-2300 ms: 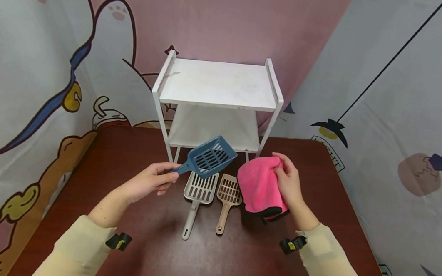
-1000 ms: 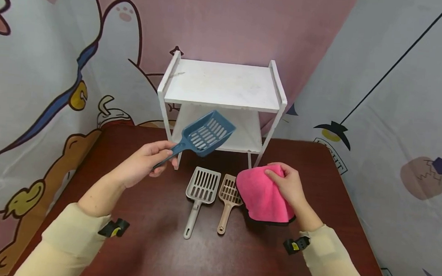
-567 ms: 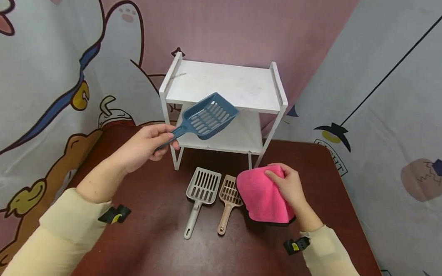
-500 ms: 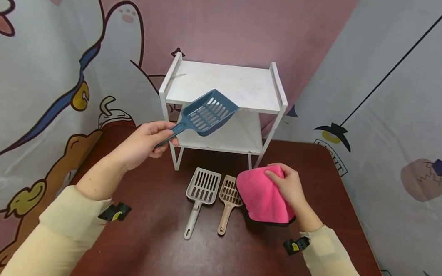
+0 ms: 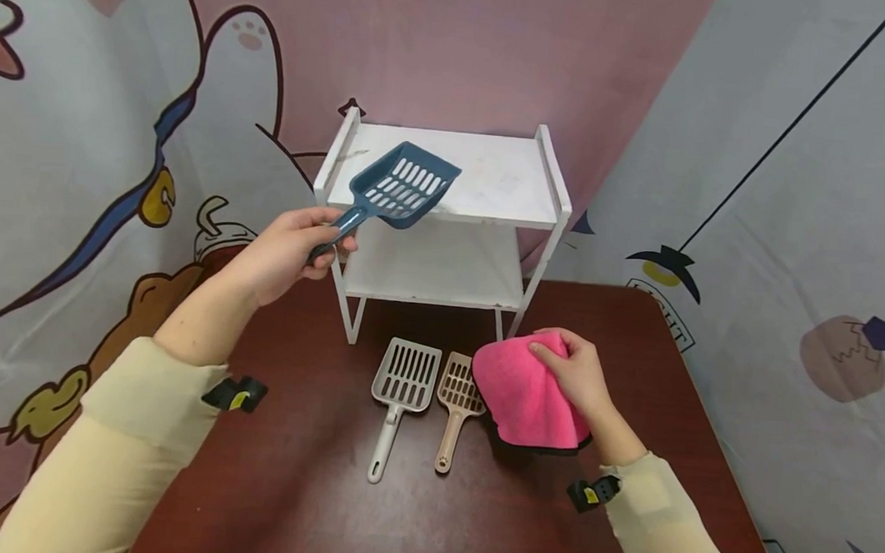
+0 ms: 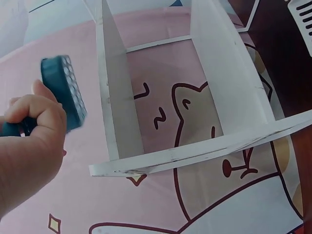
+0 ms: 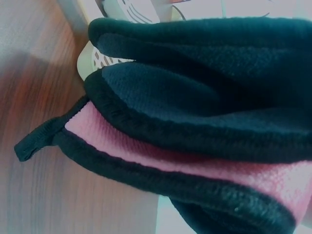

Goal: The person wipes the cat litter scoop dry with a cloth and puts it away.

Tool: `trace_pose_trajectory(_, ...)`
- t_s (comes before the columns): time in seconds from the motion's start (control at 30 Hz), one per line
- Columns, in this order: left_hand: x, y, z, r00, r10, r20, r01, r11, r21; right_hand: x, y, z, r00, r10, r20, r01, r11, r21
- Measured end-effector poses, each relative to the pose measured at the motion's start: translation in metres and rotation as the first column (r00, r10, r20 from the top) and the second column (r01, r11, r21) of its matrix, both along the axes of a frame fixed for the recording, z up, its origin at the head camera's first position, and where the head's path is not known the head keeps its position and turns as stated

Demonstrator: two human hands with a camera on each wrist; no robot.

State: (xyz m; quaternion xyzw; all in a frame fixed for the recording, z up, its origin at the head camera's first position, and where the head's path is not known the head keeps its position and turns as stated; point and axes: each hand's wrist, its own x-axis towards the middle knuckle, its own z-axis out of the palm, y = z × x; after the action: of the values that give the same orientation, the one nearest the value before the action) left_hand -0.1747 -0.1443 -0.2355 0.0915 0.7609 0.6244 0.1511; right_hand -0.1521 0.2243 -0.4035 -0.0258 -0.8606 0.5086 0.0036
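Observation:
My left hand (image 5: pixel 288 247) grips the handle of a blue slotted litter scoop (image 5: pixel 402 182). In the head view the scoop is raised in front of the white rack's top shelf; the left wrist view shows its slotted head (image 6: pixel 63 90) beside the rack's frame. At the right, my right hand (image 5: pixel 576 371) pinches a folded pink cloth (image 5: pixel 522 389) with black edging, held over the table. Up close, the right wrist view shows the cloth's dark folds (image 7: pixel 195 102) and a small hanging loop (image 7: pixel 36 139). The right hand itself is hidden there.
A light grey litter scoop (image 5: pixel 405 379) and a beige one (image 5: pixel 459 386) lie side by side on the brown table (image 5: pixel 297 469); the cloth overlaps the beige scoop's right edge. Behind them stands a two-tier white rack (image 5: pixel 436 264). Cartoon-printed fabric (image 5: pixel 454 52) surrounds the table.
My left hand has lifted the blue scoop from just above the grey scoop up to the rack's top shelf. My right hand shifted slightly at first, then stayed still with the cloth.

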Motion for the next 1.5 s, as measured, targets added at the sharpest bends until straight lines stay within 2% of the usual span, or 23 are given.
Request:
trace_pose_trajectory(0.17,-0.009,0.005,0.005,0.998,0.038,0.041,-0.039,0.999,0.006,0.000,0.000,-0.001,1.000,0.004,-0.008,-0.004,1.000,0.001)
trace_pose_trajectory(0.33,-0.017,0.009,0.006,0.992,0.078,0.095,-0.087,0.992,0.095,-0.004,0.004,-0.007,1.000,0.002,-0.002,-0.002,1.000,-0.004)
trace_pose_trajectory(0.53,-0.024,0.017,0.005,0.980,0.108,0.170,-0.143,0.966,0.213,-0.004,0.004,-0.007,1.000,0.001,0.000,-0.001,1.000,-0.014)
trace_pose_trajectory(0.83,-0.029,0.026,0.004,0.950,0.193,0.244,-0.259,0.925,0.277,0.000,0.006,-0.003,1.000,-0.003,-0.024,0.003,1.000,0.008)
trace_pose_trajectory(0.97,-0.030,0.028,0.003,0.937,0.231,0.261,-0.301,0.915,0.270,0.000,0.006,-0.004,1.000,-0.005,-0.025,0.006,1.000,0.013)
trace_pose_trajectory(1.07,-0.029,0.026,0.002,0.938,0.230,0.259,-0.295,0.921,0.252,0.001,0.006,-0.005,1.000,-0.002,-0.022,0.002,1.000,0.009)
trace_pose_trajectory(1.27,-0.022,0.016,0.000,0.964,0.169,0.204,-0.209,0.959,0.190,0.002,0.005,-0.005,0.999,0.000,-0.032,0.000,1.000,0.000)
trace_pose_trajectory(1.37,-0.016,0.010,-0.001,0.967,0.154,0.201,-0.190,0.967,0.170,0.002,0.004,-0.004,0.999,0.000,-0.033,0.000,1.000,-0.005)
trace_pose_trajectory(1.5,-0.010,0.003,-0.002,0.970,0.115,0.214,-0.156,0.970,0.187,0.002,0.004,-0.005,0.999,0.004,-0.034,-0.004,1.000,-0.008)
